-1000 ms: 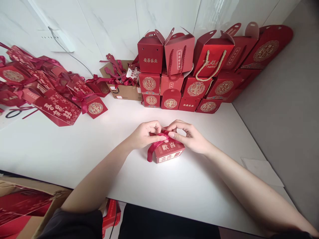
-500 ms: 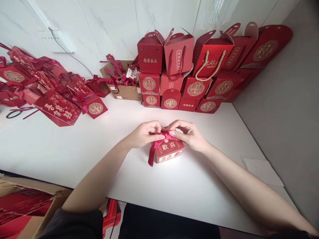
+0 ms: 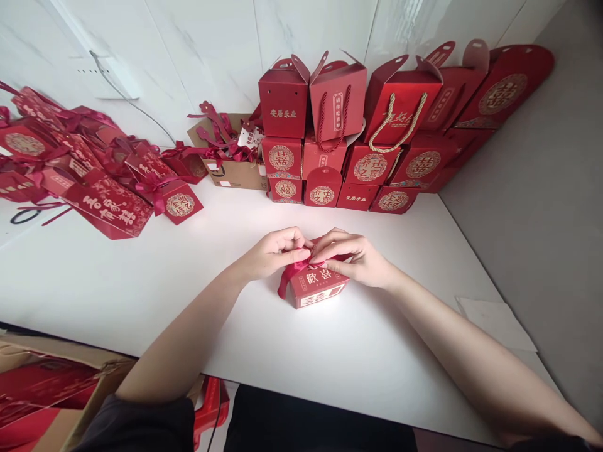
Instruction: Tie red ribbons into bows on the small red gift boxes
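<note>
A small red gift box (image 3: 318,290) with gold characters sits on the white table between my hands. Dark pink ribbon (image 3: 293,274) crosses its top, one tail hanging over the left side. My left hand (image 3: 277,251) is closed, thumb and fingers pinching the ribbon at the box's top. From the right, my right hand (image 3: 355,256) pinches the ribbon near the same spot, its fingers bent over the box. The fingers partly hide where the ribbon strands meet.
Stacked red gift boxes (image 3: 372,166) stand against the wall. Ribboned boxes (image 3: 113,199) are heaped at the left, beside a brown carton (image 3: 238,174) of ribboned pieces. An open cardboard box (image 3: 106,392) sits below the table's front left edge. A grey partition (image 3: 527,188) bounds the right.
My right hand's fingers have shifted left and over the ribbon's middle, covering more of it. The hanging ribbon tail has drawn up and looks shorter. My left hand has barely moved.
</note>
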Available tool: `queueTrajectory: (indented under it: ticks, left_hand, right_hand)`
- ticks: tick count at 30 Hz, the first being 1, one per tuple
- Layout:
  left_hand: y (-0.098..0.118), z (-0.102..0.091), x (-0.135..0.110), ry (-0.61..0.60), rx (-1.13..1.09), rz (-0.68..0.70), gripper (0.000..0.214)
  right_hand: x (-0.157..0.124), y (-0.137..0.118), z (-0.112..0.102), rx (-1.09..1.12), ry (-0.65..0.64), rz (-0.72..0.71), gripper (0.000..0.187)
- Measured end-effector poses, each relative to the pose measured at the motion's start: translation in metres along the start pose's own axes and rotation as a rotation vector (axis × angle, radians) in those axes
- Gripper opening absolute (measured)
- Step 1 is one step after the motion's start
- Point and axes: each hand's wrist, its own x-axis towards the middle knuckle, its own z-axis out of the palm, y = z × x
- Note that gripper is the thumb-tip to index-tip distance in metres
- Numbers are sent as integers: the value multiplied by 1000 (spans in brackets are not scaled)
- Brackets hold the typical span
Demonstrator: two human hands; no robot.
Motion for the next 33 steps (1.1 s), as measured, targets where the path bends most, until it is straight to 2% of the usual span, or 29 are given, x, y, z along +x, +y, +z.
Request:
queueTrajectory:
  ticks: [4,7,11,13,15,17,20,23,26,29,33]
  left_hand:
    - [3,0,-3,-21,67,8,27]
    - [3,-8,-7,-31,138,40,32]
    - [3,-28,-11,-19,92,163,38]
    - [8,-34,-13,67,156,203,44]
    - [15,-36,-16,181,353,150,46]
    - [23,-35,-20,240,589,14,44]
    - [30,-34,-26,182,735,-163,40]
    - [27,-37,-27,15,657,-308,44]
    - [23,-38,-25,-117,533,-389,43]
    - [21,-32,-21,-152,399,-385,35]
    - [18,-24,-18,-102,287,-322,32]
  right_hand:
    - [1,-7,-1,36,49,124,14]
    - [1,-14,-10,83,91,215,18]
    - [1,-26,-32,94,40,293,24]
    - [1,-31,-40,25,6,362,25]
    - [2,-35,-42,-53,-11,418,31]
    - [3,-37,-38,-127,-38,425,34]
    - [4,-37,-29,-216,-90,352,31]
    - [3,-36,-25,-253,-114,329,24]
    - [1,-34,-24,-155,-164,429,22]
    - [0,-33,-24,9,-204,537,26]
    - [0,-36,-25,70,-245,605,25]
